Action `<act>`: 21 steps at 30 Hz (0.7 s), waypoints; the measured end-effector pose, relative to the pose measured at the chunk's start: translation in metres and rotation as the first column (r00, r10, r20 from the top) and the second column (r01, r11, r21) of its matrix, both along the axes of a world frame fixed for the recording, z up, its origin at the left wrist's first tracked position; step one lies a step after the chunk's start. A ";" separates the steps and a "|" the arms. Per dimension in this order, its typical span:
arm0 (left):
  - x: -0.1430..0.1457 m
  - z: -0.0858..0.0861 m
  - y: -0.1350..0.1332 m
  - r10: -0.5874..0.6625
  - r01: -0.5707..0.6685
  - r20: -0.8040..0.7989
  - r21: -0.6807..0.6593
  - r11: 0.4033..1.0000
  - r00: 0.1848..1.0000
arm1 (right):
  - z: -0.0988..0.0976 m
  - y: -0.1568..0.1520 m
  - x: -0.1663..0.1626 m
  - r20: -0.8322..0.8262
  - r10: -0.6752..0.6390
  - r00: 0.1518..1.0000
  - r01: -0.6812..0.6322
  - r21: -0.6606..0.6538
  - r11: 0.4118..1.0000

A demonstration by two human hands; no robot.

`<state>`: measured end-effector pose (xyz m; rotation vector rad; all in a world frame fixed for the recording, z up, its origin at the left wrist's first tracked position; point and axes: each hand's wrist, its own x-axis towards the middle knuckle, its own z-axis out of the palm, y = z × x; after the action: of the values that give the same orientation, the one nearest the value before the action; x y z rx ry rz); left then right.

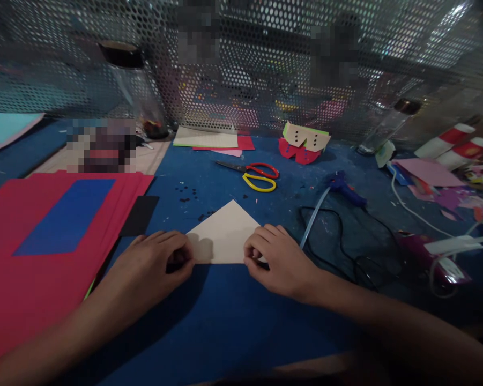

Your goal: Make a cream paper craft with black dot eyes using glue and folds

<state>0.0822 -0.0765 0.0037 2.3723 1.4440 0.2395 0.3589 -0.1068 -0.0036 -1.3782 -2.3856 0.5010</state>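
Observation:
A cream paper folded into a triangle [225, 236] lies flat on the blue table top [209, 316], its point facing away from me. My left hand [153, 265] has its fingers curled and pressed on the triangle's near left corner. My right hand [277, 260] pinches the near right corner with bent fingers. Both hands rest on the table along the paper's near edge.
A stack of red sheets with a blue sheet on top [60, 236] lies at the left. Red-and-yellow scissors [257, 176], a blue glue gun [346, 188] with black cord, a paper craft piece [303, 142], loose paper scraps and glue sticks [446, 140] surround. A perforated metal screen [241, 64] closes the back.

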 end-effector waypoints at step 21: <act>-0.036 -0.002 0.005 0.062 -0.061 0.016 -0.044 0.997 0.998 | -0.001 0.000 0.001 -0.019 0.003 1.000 -0.003 -0.005 1.000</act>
<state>0.0465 -0.0720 0.0019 2.2886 1.5002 0.2408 0.3596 -0.1071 -0.0042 -1.3662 -2.3729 0.5193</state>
